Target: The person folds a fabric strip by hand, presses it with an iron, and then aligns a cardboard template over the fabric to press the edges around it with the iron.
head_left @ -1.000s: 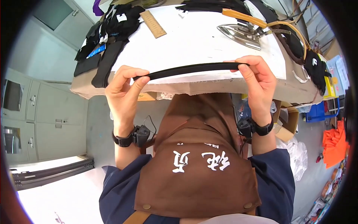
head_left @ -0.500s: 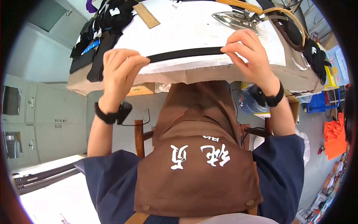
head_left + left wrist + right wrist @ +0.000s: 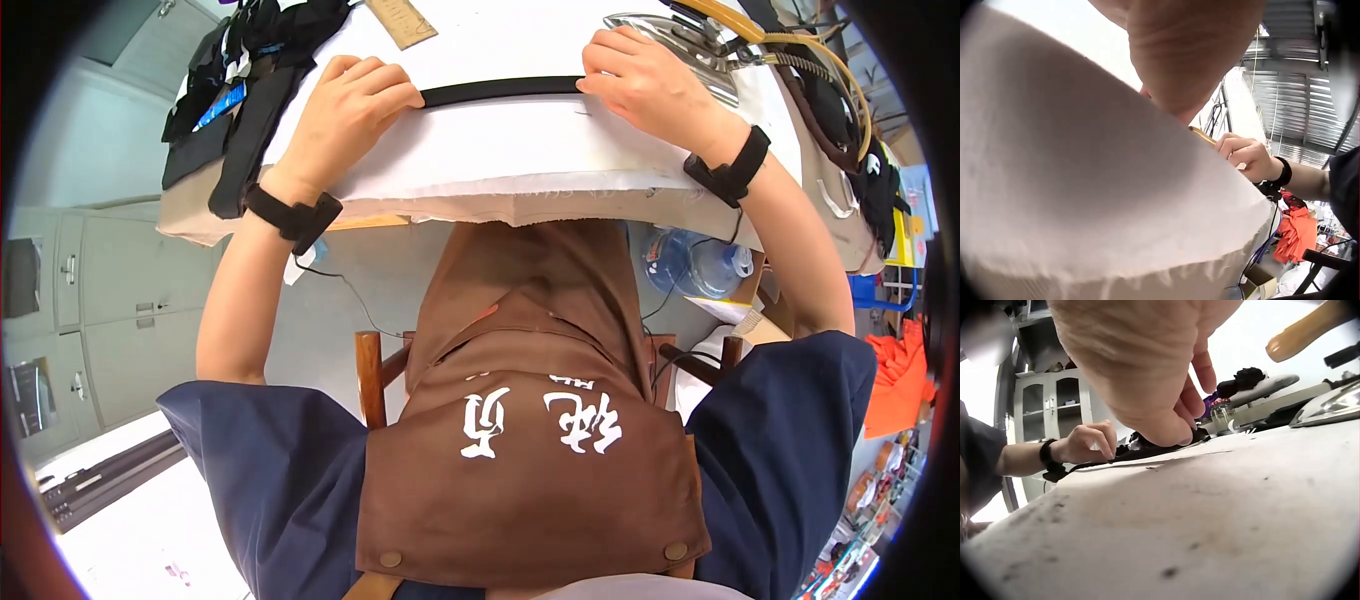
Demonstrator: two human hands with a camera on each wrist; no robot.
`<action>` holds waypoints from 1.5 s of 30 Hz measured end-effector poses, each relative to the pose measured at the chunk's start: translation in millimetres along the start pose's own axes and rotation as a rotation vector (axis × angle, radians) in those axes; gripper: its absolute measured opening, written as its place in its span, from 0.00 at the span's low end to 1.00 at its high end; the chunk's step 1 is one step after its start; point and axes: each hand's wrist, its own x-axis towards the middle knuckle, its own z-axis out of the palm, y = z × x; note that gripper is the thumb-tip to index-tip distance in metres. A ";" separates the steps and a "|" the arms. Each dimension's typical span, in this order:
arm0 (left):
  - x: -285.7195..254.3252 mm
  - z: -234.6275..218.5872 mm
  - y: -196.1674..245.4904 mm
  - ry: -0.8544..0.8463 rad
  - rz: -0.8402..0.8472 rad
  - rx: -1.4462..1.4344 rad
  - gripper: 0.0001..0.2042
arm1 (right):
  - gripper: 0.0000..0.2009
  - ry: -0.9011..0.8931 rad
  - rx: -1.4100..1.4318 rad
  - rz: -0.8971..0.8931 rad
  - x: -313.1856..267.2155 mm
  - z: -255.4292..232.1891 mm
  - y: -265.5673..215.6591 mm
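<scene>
A narrow black fabric strip lies stretched between both hands, low over the white-covered table. My left hand pinches its left end between thumb and fingers. At the other end, my right hand pinches the strip, its fingers bent. The left wrist view shows mostly the heel of the left hand above white cloth, with the fingertips hidden. Seen from the right wrist, the thumb of the right hand comes down close to the table surface.
A metal iron with a tan handle and hose stands just beyond the right hand. Black fabric pieces are heaped at the left edge. A wooden ruler lies at the back. A plastic bottle is below the table.
Both hands have moved forward over the table with the strip, from near its front edge to further in. The hands turned from thumbs showing to backs up.
</scene>
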 end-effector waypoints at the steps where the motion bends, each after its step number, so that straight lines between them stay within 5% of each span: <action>1: 0.0 2.2 -1.6 -0.022 -0.005 -0.017 0.05 | 0.10 -0.003 0.008 0.003 -0.6 4.0 3.5; 5: 0.9 2.6 -0.8 -0.083 -0.037 -0.055 0.05 | 0.02 -0.010 0.101 0.099 -3.7 13.3 2.1; 8: -1.1 1.3 2.6 -0.111 -0.061 -0.014 0.06 | 0.09 -0.062 0.148 0.113 -8.3 12.2 3.7; 20: -19.1 -17.5 7.6 -0.231 -0.282 -0.168 0.14 | 0.05 -0.062 0.465 0.289 -8.5 2.7 2.8; 23: -15.7 -17.5 4.7 -0.228 -0.350 -0.283 0.23 | 0.05 -0.071 0.469 0.289 -6.2 0.6 2.2; 30: 5.7 -29.8 11.7 -0.290 -0.258 -0.151 0.29 | 0.04 -0.069 0.476 0.296 -7.3 1.7 3.5; 32: 16.6 -37.9 25.6 -0.442 -0.230 0.026 0.32 | 0.04 -0.083 0.456 0.302 -10.0 1.7 4.4; 45: 9.5 -23.3 66.2 -0.337 -0.271 0.096 0.32 | 0.04 -0.041 0.451 0.393 -8.7 10.8 3.4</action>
